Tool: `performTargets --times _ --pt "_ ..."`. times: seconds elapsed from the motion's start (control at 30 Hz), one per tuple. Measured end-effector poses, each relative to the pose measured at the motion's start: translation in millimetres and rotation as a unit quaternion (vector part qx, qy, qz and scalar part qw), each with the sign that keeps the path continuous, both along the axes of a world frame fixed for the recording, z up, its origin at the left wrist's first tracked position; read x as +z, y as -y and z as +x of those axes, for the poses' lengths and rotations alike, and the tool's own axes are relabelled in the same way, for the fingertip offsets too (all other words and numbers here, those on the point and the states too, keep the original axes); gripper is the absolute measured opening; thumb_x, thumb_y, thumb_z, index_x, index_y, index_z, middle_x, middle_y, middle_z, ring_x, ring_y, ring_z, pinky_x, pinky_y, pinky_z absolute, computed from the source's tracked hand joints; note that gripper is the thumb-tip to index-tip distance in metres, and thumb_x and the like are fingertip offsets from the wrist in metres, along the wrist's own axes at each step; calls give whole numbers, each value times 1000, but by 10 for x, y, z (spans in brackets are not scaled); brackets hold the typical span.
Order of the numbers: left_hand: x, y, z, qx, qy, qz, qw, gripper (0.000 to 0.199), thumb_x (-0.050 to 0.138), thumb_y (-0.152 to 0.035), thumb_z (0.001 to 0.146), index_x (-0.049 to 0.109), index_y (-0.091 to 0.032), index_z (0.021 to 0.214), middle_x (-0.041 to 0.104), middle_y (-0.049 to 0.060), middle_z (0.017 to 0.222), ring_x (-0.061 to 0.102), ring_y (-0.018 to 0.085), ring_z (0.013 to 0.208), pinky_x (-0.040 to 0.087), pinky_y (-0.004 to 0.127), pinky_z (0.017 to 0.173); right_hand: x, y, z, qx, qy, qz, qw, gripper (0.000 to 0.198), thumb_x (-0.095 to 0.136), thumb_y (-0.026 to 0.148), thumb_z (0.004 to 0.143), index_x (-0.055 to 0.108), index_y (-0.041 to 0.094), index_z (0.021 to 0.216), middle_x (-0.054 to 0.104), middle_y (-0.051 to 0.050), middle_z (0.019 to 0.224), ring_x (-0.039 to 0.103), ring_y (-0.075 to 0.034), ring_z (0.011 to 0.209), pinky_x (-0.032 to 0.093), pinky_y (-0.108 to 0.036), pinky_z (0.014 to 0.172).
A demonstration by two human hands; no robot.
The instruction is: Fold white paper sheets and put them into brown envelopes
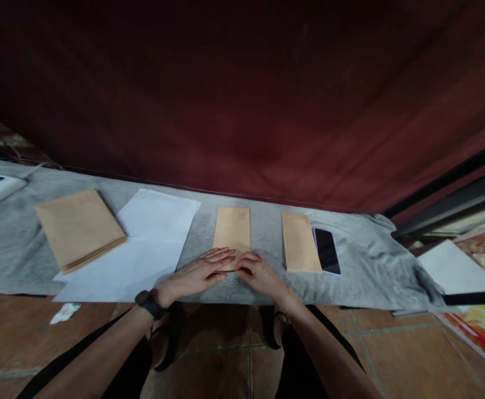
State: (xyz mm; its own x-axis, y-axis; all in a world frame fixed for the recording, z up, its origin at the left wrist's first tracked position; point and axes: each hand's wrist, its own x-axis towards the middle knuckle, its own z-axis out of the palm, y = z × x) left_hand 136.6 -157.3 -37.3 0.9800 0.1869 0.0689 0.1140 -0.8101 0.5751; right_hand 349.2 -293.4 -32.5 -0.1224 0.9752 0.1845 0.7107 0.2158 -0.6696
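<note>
The left hand (196,272) has its fingers laid nearly straight across the near-left part of the middle brown envelope (231,227), while the right hand (262,274) curls its fingers at the near-right corner; whether they pinch it, I cannot tell. Good work here would likely mean steady left pressure and a near edge kept square. The envelope lies flat on the gray-covered tabletop (267,291), between white paper (159,221) and another envelope (300,244).

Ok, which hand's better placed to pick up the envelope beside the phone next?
Probably the right hand: it's nearer that envelope, with only cloth between. The left hand lies farther off, beyond the right.
</note>
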Motion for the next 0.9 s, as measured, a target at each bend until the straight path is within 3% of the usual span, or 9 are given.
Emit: performTargets --times 0.3,0.53,0.67,0.77,0.9 --pt "-17 28 41 30 8 -3 1000 42 37 -29 106 55 -31 144 47 1 158 39 17 148 27 42 126 -57 -34 -56 -55 90 15 994 11 60 13 94 68 20 90 67 -2 96 64 -15 96 48 -30 93" --pt "-89 50 65 74 30 -16 997 46 44 -24 103 51 -28 148 51 4 155 42 18 146 32 43 124 -26 -19 -122 -105 171 11 980 10 60 14 96 68 20 97 69 -4 101 65 -18 100 50 -34 94" --pt "-136 78 75 105 56 -30 992 55 47 -19 99 43 -28 153 48 6 157 43 19 146 35 44 123 -37 102 -370 -78 187 48 978 24 51 15 100 68 19 117 70 -9 121 63 -21 113 49 -38 103" --pt "-163 92 77 116 64 -27 991 57 41 -14 98 42 -27 154 45 6 159 42 19 146 35 44 123 -102 227 -616 -53 169 66 982 42 52 27 101 55 12 141 59 -14 144 53 -24 134 44 -41 114" --pt "-199 86 67 131 36 -4 991 55 42 -16 99 44 -26 153 39 7 163 35 21 150 31 45 124 -200 321 -755 -80 175 54 980 50 50 31 102 51 8 146 52 -16 152 48 -26 141 40 -43 119"
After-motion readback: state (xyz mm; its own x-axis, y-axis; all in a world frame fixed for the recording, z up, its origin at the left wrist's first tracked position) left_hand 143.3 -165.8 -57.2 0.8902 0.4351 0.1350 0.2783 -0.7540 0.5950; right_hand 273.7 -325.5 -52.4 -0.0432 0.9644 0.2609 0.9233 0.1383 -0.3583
